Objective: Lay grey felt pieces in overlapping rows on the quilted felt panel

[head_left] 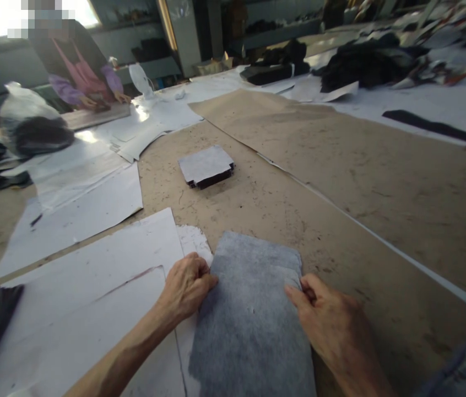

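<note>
A grey-blue fabric piece [253, 325] with a felt-like surface lies in front of me, its lower end running out of view. At its left edge, my left hand [189, 281] is closed, thumb and fingers pinching the border. On the opposite edge my right hand [326, 309] grips the fabric between thumb and curled fingers. Whether one layer or several are held, I cannot tell. Farther off on the table sits a small stack of cut pieces [207, 164], pale on top and dark at the sides, with notched corners.
White paper sheets [104, 309] cover the left side, and brown paper [340, 149] spreads to the right. A dark cloth heap [369, 60] lies at the back right. Beside a filled plastic bag [34, 121], another person [84, 71] works at the far left.
</note>
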Demonstrator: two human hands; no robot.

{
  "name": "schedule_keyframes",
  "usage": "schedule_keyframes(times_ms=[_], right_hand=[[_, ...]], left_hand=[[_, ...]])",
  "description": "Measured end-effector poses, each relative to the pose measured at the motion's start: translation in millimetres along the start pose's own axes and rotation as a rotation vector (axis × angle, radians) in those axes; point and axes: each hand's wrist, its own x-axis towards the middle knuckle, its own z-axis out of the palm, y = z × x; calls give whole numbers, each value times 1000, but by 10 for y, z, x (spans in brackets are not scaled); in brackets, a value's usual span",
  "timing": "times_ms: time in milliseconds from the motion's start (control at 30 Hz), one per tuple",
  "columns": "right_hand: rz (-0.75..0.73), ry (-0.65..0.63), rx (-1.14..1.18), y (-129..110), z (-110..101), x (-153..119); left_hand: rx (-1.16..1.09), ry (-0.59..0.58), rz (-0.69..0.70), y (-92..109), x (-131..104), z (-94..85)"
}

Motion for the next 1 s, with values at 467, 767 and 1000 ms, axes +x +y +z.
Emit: schedule_keyframes(times_ms=[467, 767, 1000], right_hand=[[90, -180, -154, -138, -108, 6], [-278, -94, -69, -43, -161, 246], [-153, -197, 56, -7, -168, 336]], left_hand=[[98, -45, 56, 0, 21, -2], [253, 18, 330, 43, 67, -77], [196, -144, 253, 98, 280, -156]])
